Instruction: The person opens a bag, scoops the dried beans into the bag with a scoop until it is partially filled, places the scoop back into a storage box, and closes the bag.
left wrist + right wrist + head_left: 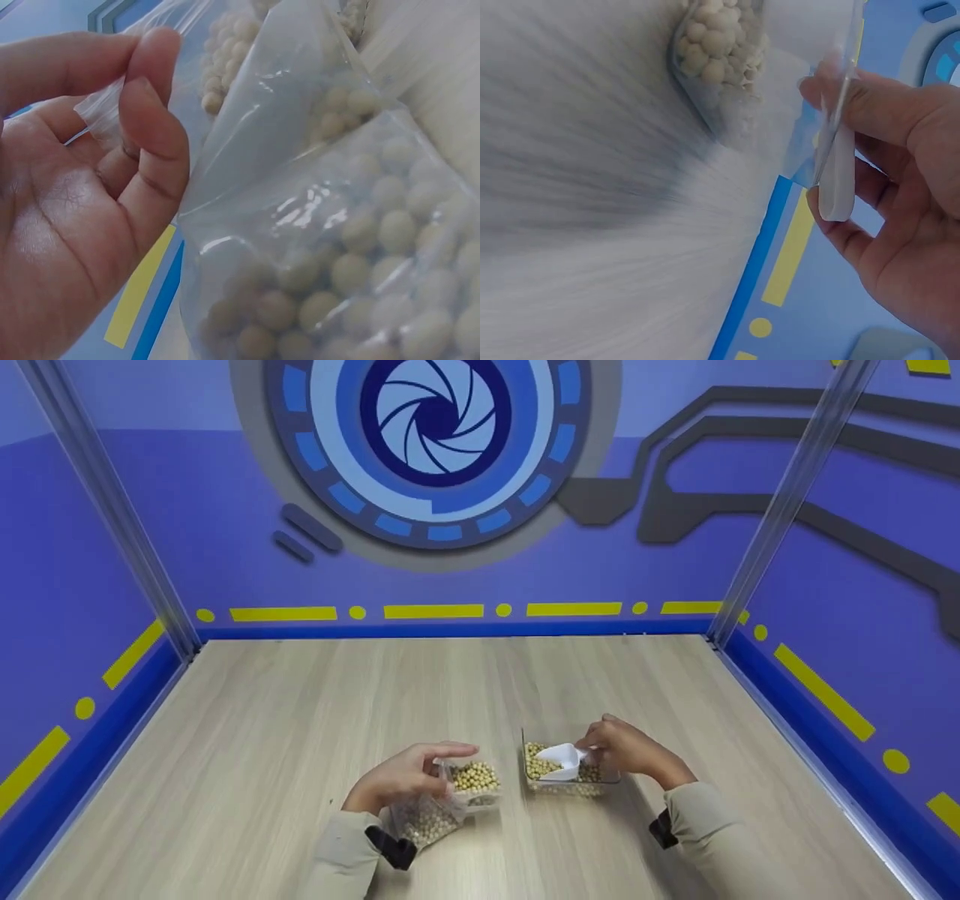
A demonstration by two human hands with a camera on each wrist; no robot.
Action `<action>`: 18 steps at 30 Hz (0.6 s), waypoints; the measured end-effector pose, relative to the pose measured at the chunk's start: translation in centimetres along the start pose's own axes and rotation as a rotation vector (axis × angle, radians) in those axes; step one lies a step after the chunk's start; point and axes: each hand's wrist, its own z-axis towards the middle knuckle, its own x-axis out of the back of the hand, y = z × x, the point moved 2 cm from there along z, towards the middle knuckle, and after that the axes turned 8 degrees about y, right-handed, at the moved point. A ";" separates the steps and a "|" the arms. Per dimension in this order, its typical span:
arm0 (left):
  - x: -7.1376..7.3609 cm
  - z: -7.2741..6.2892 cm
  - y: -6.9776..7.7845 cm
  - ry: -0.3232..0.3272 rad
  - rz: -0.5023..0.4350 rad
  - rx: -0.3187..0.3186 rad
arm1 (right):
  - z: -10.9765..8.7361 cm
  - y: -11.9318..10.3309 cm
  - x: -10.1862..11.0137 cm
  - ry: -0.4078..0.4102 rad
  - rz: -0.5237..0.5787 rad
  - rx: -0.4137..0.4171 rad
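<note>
My left hand [405,774] grips the edge of a clear plastic bag [429,819] filled with soybeans. The bag lies slumped on the table, and its mouth gapes to the right, showing yellow beans [475,777]. In the left wrist view, thumb and fingers pinch the film [109,112] at the top of the bag. To the right, my right hand [628,746] holds a white scoop [560,762] by its handle [838,176]. The scoop's bowl sits tilted among the beans inside a clear rectangular box [523,744], beside the bag.
The light wooden table [360,697] stretches out around both containers. Blue and purple printed panels [187,532] wall it in at the back and sides, with metal posts [799,495] at the back corners.
</note>
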 end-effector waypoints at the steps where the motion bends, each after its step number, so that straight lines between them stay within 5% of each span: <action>1: 0.0 0.0 0.0 0.001 -0.001 0.001 | 0.1 0.0 0.0 -0.006 -0.002 -0.022; 5: 0.0 0.1 0.0 -0.001 -0.004 0.004 | 0.3 -0.3 0.0 -0.009 -0.042 -0.079; 18: -0.1 0.0 0.1 0.007 -0.010 0.004 | 0.1 -0.1 -0.6 0.149 -0.125 -0.023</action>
